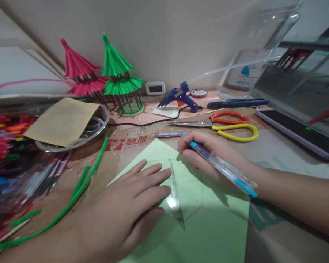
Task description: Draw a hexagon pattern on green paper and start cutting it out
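Observation:
A sheet of light green paper (208, 233) lies in front of me, with thin straight pen lines forming a many-sided figure. Flat on it, fingers spread, my left hand (134, 197) presses down a clear plastic ruler (175, 191), which may be a set square; its left part is under the fingers. My right hand (208, 151) is closed around a clear pen with light blue ends (222, 168). The pen's tip is hidden by the fingers, near the paper's upper edge. Just beyond the paper lies another slim pen (168, 135).
Scissors (190, 124) with red and yellow handles lie beyond my right hand, near a blue glue gun (178, 95). A phone (298, 133) is at right. Pink (78, 62) and green (116, 58) pagoda models stand behind a metal dish (105, 117). Green pipe cleaners (82, 188) lie left.

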Action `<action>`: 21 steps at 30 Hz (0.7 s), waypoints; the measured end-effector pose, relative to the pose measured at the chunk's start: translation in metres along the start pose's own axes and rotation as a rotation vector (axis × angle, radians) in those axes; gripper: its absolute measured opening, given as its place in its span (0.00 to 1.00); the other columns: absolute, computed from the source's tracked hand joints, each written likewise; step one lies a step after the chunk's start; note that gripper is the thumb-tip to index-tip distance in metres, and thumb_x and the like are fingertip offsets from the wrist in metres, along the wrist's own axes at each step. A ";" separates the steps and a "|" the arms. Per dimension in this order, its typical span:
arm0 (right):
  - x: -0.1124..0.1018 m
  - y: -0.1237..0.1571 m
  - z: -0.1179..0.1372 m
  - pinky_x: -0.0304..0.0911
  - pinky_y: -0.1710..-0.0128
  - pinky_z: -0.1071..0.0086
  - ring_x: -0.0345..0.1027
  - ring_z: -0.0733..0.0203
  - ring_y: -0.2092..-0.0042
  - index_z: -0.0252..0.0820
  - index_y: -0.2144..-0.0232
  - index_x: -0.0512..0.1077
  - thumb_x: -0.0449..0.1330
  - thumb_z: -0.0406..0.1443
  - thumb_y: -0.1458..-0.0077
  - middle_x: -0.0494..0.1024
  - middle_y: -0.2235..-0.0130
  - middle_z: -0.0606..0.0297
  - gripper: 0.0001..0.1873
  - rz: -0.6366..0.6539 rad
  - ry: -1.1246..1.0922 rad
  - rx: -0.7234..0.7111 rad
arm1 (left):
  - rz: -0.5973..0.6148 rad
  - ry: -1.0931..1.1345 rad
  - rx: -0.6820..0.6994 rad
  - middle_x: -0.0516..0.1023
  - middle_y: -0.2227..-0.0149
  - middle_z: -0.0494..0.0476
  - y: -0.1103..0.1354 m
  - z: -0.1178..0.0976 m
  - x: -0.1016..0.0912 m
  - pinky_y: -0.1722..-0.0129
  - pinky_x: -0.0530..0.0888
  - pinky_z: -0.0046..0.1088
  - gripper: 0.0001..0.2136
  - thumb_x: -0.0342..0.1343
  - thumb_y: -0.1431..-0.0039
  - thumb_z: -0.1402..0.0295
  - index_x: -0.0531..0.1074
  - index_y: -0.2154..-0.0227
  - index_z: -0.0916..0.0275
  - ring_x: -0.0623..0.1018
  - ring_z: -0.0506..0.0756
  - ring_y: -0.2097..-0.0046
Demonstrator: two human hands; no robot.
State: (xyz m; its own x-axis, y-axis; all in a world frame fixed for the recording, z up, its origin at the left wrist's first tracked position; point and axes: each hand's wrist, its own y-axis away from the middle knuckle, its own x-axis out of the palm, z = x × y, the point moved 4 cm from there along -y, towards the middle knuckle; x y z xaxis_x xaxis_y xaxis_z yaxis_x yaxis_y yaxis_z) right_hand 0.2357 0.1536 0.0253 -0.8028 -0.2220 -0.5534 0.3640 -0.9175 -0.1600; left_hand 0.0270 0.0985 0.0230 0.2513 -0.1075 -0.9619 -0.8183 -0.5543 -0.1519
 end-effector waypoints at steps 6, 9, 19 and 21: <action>0.000 -0.001 -0.001 0.62 0.71 0.70 0.64 0.63 0.72 0.42 0.63 0.69 0.56 0.32 0.44 0.73 0.71 0.67 0.05 0.001 -0.009 0.001 | -0.038 -0.002 0.021 0.75 0.36 0.54 0.000 -0.001 -0.002 0.31 0.65 0.46 0.15 0.51 0.31 0.72 0.70 0.44 0.54 0.73 0.57 0.35; 0.000 -0.001 0.000 0.61 0.71 0.70 0.64 0.63 0.72 0.43 0.63 0.69 0.56 0.32 0.44 0.72 0.71 0.67 0.05 0.003 0.005 0.014 | -0.021 0.002 0.018 0.74 0.36 0.55 -0.001 -0.001 -0.003 0.32 0.66 0.47 0.15 0.52 0.31 0.71 0.71 0.45 0.54 0.74 0.59 0.36; -0.001 0.000 -0.001 0.61 0.71 0.69 0.63 0.63 0.73 0.43 0.63 0.70 0.56 0.33 0.44 0.72 0.71 0.67 0.05 0.005 0.012 0.013 | -0.014 -0.002 0.021 0.75 0.37 0.55 -0.002 -0.002 -0.003 0.33 0.67 0.47 0.13 0.52 0.30 0.70 0.74 0.47 0.53 0.74 0.60 0.36; -0.001 0.000 0.000 0.61 0.71 0.69 0.64 0.63 0.72 0.42 0.63 0.70 0.56 0.34 0.44 0.73 0.71 0.66 0.05 0.001 0.015 0.022 | -0.006 -0.007 0.020 0.74 0.36 0.55 -0.002 -0.001 -0.002 0.33 0.67 0.47 0.13 0.52 0.30 0.70 0.74 0.47 0.53 0.74 0.60 0.36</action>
State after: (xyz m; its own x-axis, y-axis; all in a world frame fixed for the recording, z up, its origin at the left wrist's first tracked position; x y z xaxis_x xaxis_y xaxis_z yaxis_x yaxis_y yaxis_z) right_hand 0.2365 0.1540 0.0261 -0.7951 -0.2182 -0.5658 0.3546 -0.9242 -0.1418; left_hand 0.0286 0.0985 0.0255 0.2524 -0.0988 -0.9626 -0.8274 -0.5379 -0.1618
